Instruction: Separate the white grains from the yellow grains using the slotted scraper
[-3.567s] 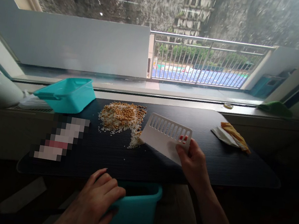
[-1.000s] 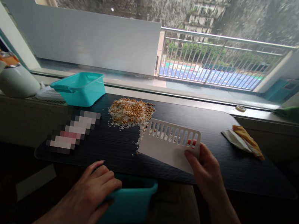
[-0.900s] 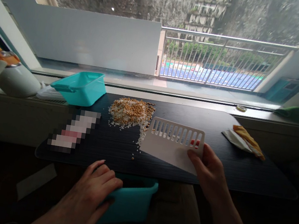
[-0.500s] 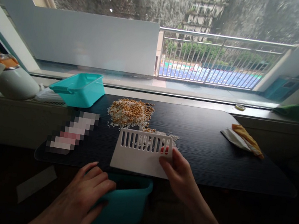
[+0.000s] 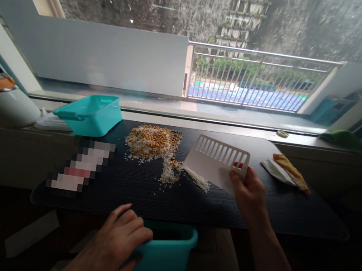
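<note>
My right hand (image 5: 251,196) pinches the right side of a white plastic scraper (image 5: 211,170) with a row of slots along its far edge. The scraper is tilted over the black table, and a narrow strip of rice (image 5: 197,179) lies along its near left edge. To its left is a pile of white rice and yellow beans (image 5: 152,142), darker bits at its right rim, with a loose patch of rice (image 5: 169,177) trailing nearer. Below the table edge, my left hand (image 5: 125,236) grips the rim of a teal bin (image 5: 164,263); the bin's inside is dark.
A second teal bin (image 5: 101,116) stands at the table's back left, by a white pot (image 5: 13,106). A blurred-out packet (image 5: 81,168) lies on the left. At the right is a folded white and yellow cloth-like item (image 5: 287,173). The window sill (image 5: 203,126) runs behind the table (image 5: 117,189).
My right hand has moved the scraper right and farther back, turning it at an angle. Rice it covered now shows. My left hand stays on the bin, which appears farther right in view.
</note>
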Tool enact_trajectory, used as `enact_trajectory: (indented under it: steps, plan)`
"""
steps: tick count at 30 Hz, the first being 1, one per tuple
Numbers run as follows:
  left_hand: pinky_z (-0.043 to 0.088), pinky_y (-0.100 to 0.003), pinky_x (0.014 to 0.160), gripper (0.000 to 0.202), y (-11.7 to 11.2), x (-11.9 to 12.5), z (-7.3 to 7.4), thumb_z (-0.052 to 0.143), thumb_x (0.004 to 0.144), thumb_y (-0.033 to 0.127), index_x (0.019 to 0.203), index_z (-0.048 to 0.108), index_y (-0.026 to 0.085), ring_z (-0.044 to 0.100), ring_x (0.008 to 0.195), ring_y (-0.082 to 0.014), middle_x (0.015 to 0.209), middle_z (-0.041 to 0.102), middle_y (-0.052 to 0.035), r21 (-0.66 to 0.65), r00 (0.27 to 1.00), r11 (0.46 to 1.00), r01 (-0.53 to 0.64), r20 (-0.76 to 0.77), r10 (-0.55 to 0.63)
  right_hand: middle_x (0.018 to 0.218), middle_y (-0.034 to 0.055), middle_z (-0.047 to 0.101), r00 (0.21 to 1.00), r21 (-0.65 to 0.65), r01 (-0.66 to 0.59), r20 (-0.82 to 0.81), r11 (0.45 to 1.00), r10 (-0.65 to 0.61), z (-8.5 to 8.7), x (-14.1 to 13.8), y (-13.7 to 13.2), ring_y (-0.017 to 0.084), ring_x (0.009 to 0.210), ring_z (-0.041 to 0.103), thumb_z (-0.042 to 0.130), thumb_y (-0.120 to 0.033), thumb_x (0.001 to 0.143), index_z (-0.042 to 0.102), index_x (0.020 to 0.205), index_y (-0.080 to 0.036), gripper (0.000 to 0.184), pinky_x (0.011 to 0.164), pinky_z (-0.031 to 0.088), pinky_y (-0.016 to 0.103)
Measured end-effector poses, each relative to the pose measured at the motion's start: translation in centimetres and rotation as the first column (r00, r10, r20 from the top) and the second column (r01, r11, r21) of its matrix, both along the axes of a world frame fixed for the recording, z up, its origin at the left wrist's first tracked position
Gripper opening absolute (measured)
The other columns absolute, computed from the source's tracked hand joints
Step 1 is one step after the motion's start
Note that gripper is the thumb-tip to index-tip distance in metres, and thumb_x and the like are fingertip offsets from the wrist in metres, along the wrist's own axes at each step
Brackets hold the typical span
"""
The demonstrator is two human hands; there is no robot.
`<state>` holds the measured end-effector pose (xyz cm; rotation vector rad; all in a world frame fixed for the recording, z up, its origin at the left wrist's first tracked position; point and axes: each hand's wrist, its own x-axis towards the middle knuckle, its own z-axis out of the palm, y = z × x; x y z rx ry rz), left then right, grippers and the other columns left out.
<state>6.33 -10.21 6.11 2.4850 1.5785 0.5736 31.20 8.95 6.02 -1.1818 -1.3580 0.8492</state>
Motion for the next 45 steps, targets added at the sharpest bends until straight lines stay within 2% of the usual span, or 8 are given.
enact_trajectory:
  steps: [8, 11, 15, 21, 32, 37, 45]
  plan:
    - [0.018, -0.043, 0.107, 0.045, 0.0, 0.1, -0.7, 0.047, 0.070, -0.005, 0.103, 0.050, 0.025, 0.051, 0.091, -0.0201, 0.089, 0.055, 0.0026, -0.036, 1.000, 0.999, -0.024, 0.019, 0.025, 0.084, 0.0015, 0.065, 0.994, 0.002, -0.108, 0.003, 0.994, 0.108, -0.9, -1.5, 1.3, 0.018, 0.075, 0.059, 0.063, -0.040, 0.081, 0.062, 0.104, -0.019, 0.031, 0.067, 0.046, 0.029]
    - [0.018, -0.044, 0.107, 0.044, -0.1, 0.1, -0.7, 0.047, 0.071, -0.004, 0.104, 0.051, 0.025, 0.051, 0.091, -0.0202, 0.090, 0.056, 0.0025, -0.033, 0.999, 0.999, -0.036, 0.029, 0.037, 0.085, 0.0020, 0.066, 0.989, -0.027, -0.144, 0.004, 0.989, 0.145, -0.9, -1.6, 0.8, 0.018, 0.076, 0.060, 0.063, -0.040, 0.081, 0.062, 0.103, -0.019, 0.031, 0.067, 0.047, 0.029]
    - [0.020, -0.044, 0.108, 0.042, -0.1, 0.2, -0.6, 0.048, 0.071, -0.003, 0.102, 0.053, 0.026, 0.052, 0.091, -0.0200, 0.089, 0.057, 0.0026, -0.022, 0.996, 0.998, -0.063, 0.067, 0.064, 0.080, 0.0016, 0.066, 0.984, -0.082, -0.164, -0.078, 0.983, 0.158, -1.0, -1.9, -0.3, 0.019, 0.071, 0.060, 0.067, -0.042, 0.077, 0.063, 0.100, -0.020, 0.033, 0.064, 0.047, 0.030]
    - [0.022, -0.045, 0.108, 0.041, -0.1, 0.3, -0.5, 0.047, 0.071, -0.003, 0.101, 0.053, 0.025, 0.053, 0.092, -0.0198, 0.089, 0.057, 0.0023, -0.042, 0.997, 0.997, -0.065, 0.048, 0.067, 0.077, 0.0010, 0.067, 0.963, -0.122, -0.240, -0.157, 0.963, 0.220, -0.5, -2.5, -2.0, 0.019, 0.069, 0.061, 0.069, -0.042, 0.075, 0.064, 0.097, -0.020, 0.031, 0.061, 0.047, 0.029]
    - [0.020, -0.044, 0.107, 0.042, 0.0, 0.4, -0.4, 0.047, 0.074, -0.004, 0.103, 0.052, 0.026, 0.054, 0.093, -0.0199, 0.092, 0.058, 0.0028, -0.033, 0.998, 0.999, -0.040, 0.050, 0.041, 0.077, 0.0005, 0.068, 0.981, -0.125, -0.127, -0.163, 0.984, 0.106, -0.5, 0.3, -2.6, 0.019, 0.069, 0.061, 0.073, -0.043, 0.071, 0.066, 0.097, -0.021, 0.035, 0.066, 0.048, 0.030]
    - [0.020, -0.043, 0.106, 0.041, 0.0, 0.5, 0.1, 0.047, 0.073, -0.005, 0.101, 0.050, 0.025, 0.054, 0.092, -0.0201, 0.092, 0.058, 0.0028, -0.012, 1.000, 1.000, -0.023, 0.018, 0.023, 0.079, 0.0012, 0.071, 0.969, -0.187, -0.154, -0.222, 0.970, 0.111, -0.3, 0.6, -3.1, 0.020, 0.071, 0.064, 0.076, -0.043, 0.069, 0.068, 0.097, -0.022, 0.036, 0.067, 0.051, 0.031]
    - [0.019, -0.042, 0.106, 0.041, 0.1, 0.4, 0.1, 0.047, 0.074, -0.004, 0.103, 0.050, 0.025, 0.053, 0.094, -0.0207, 0.093, 0.059, 0.0026, 0.004, 1.000, 1.000, -0.020, 0.004, 0.020, 0.078, 0.0013, 0.072, 0.962, -0.217, -0.163, -0.252, 0.962, 0.106, -0.7, 0.8, -2.8, 0.021, 0.069, 0.065, 0.078, -0.044, 0.068, 0.068, 0.098, -0.022, 0.039, 0.065, 0.052, 0.032]
